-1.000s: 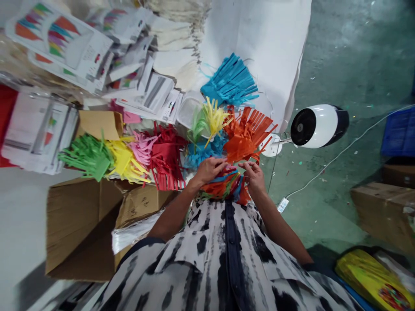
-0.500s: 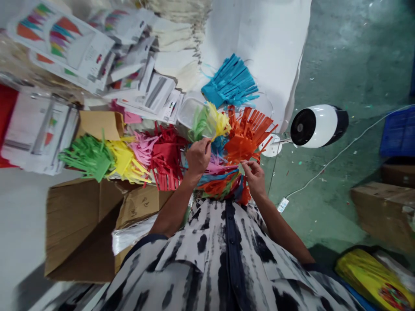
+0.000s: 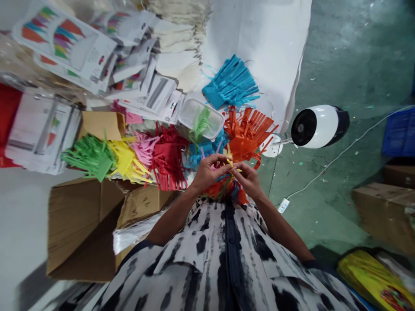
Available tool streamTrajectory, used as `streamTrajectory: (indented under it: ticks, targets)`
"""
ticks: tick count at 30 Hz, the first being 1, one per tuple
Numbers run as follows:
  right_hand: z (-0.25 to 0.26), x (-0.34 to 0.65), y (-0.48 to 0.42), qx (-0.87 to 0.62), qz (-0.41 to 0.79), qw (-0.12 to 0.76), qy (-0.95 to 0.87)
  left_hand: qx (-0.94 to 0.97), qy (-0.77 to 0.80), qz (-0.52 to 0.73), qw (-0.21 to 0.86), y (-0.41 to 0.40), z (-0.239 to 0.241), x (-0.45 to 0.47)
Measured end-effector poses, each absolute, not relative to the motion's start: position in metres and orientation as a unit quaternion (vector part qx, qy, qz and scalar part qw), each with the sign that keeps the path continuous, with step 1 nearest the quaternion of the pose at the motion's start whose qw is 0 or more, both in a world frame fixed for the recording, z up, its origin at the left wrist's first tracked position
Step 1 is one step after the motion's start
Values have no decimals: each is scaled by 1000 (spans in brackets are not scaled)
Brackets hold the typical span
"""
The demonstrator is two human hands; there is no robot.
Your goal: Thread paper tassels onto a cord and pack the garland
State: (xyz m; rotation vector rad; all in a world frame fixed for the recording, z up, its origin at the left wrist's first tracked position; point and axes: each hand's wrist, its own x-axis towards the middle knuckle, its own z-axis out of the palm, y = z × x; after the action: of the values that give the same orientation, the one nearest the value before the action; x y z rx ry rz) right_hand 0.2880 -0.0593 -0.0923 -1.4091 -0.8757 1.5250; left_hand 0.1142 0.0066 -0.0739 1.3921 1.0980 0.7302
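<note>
My left hand (image 3: 210, 172) and my right hand (image 3: 248, 178) meet in front of my shirt. Their fingertips pinch a yellow paper tassel (image 3: 229, 163), much of it hidden by the fingers. Below lies a bundle of multicoloured tassels (image 3: 218, 190), mostly orange, partly covered by the hands. Just beyond are blue fringed paper (image 3: 194, 159), a light green tassel (image 3: 200, 125) hanging over a clear plastic tub (image 3: 212, 116), and orange fringed paper (image 3: 244, 136) to the right.
Red (image 3: 168, 153), pink, yellow (image 3: 125, 162) and green fringed paper (image 3: 92, 155) lie leftward above an open cardboard box (image 3: 78, 229). Printed packs (image 3: 65, 43) are piled far left. Blue fringed paper (image 3: 230, 84) lies ahead. A white-and-black fan (image 3: 319, 125) and its cable are at right.
My left hand has brought the yellow tassel from beside the tub down and right to my right hand, uncovering the tub. The green tassel stays at the tub.
</note>
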Motion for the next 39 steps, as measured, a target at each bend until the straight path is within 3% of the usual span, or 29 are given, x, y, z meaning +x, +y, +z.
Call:
streamTrajectory:
  ticks: [12, 18, 30, 34, 39]
  targets:
    - [-97, 294, -61, -539, 688, 425, -236, 472, 474, 320, 671, 7, -84, 114]
    - [-95, 289, -58, -542, 667, 442, -258, 424, 477, 340, 691, 2, -88, 124]
    - [-104, 282, -67, -590, 564, 424, -391, 465, 549, 398, 569, -3, -89, 133]
    - [-99, 278, -64, -609, 537, 439, -385, 363, 566, 435, 599, -8, -92, 142]
    - [-100, 282, -59, -573, 646, 432, -260, 348, 434, 425, 714, -10, -101, 137]
